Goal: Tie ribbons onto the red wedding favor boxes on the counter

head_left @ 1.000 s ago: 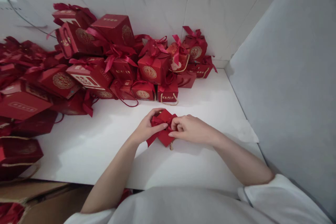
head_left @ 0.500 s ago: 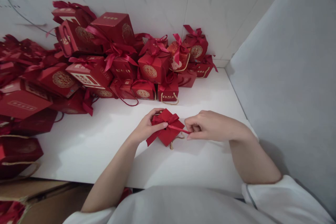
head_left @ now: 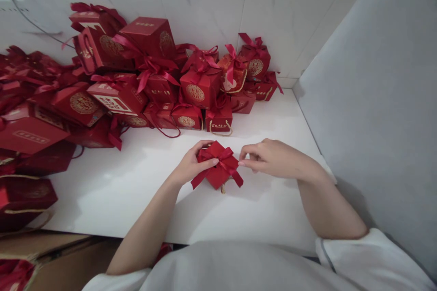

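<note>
Box (head_left: 215, 178), red, one, centre of the frame on the white table (head_left: 136, 200), set between the two hands, a corner pointing down the frame; bow (head_left: 226, 160), red, across its top, one tail spread lower left, the other lower right; cord (head_left: 223, 188), gold, at the lower edge. Left hand (head_left: 193, 163): clasping the box from its left side, thumb laid over the top at the bow, fingers round the upper-left side. Right hand (head_left: 264, 158): just beside the box's right corner, fingers curled, thumb and forefinger slightly parted; contact with the box cannot be told. Pile (head_left: 200, 88) of red boxes, ribboned, upper left to upper centre, against the wall (head_left: 205, 0). Carton (head_left: 73, 263), brown, lower left.
</note>
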`<state>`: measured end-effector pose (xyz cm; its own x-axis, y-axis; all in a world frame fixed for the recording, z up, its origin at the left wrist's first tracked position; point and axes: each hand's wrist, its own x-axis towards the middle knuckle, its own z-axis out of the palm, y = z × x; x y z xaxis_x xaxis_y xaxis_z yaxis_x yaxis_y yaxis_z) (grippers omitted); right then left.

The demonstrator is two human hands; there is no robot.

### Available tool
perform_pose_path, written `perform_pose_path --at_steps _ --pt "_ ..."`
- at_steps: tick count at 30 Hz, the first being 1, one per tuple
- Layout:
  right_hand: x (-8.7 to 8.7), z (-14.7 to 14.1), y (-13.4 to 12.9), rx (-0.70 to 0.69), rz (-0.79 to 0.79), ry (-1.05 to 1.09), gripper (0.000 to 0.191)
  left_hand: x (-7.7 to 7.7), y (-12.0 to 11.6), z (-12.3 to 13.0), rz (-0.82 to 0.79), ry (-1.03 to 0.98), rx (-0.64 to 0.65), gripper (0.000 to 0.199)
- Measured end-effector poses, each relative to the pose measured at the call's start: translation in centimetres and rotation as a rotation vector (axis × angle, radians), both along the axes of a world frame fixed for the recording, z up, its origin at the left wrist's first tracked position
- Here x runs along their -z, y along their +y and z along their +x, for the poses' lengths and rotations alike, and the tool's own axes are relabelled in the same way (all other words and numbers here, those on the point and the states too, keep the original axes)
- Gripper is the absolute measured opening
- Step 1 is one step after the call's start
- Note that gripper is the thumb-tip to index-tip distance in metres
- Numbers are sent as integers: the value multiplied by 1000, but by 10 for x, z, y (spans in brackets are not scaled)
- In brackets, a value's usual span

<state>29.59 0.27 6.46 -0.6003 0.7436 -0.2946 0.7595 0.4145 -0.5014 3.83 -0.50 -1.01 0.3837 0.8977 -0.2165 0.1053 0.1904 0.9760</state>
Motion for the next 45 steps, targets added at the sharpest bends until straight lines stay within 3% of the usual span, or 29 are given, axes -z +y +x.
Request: perform_pose_path --at_steps 4,8,10,14,17,21,23,28,37,41,45 --pt "-3 -26 -14 -70 182 73 27 0 0 1 -29 -17 -24 51" --pt "10 -45 -28 -177 487 -9 14 1 0 3 -22 2 -68 41" --pt "16 -48 -32 -221 598 -62 18 2 0 3 -9 17 -73 42" --pt "23 -48 -30 -234 678 -88 24 4 -1 2 24 32 -36 51" --pt "22 -47 -24 -164 600 -39 21 5 0 1 37 22 -14 53" --pt "16 -44 -19 12 365 64 19 7 0 1 40 1 -4 53" --pt "14 -41 -19 36 286 127 16 7 0 1 36 -5 -1 54" --pt "9 -34 -19 -72 218 217 13 4 0 0 43 52 -1 55" --pt "-17 -10 -23 -172 266 245 14 -1 -1 0 32 121 -12 55" --pt "-21 1 -21 -330 96 199 19 -1 -1 1 8 101 -8 55" --pt "-13 8 -18 -312 -59 10 14 1 5 -5 -24 35 26 50"
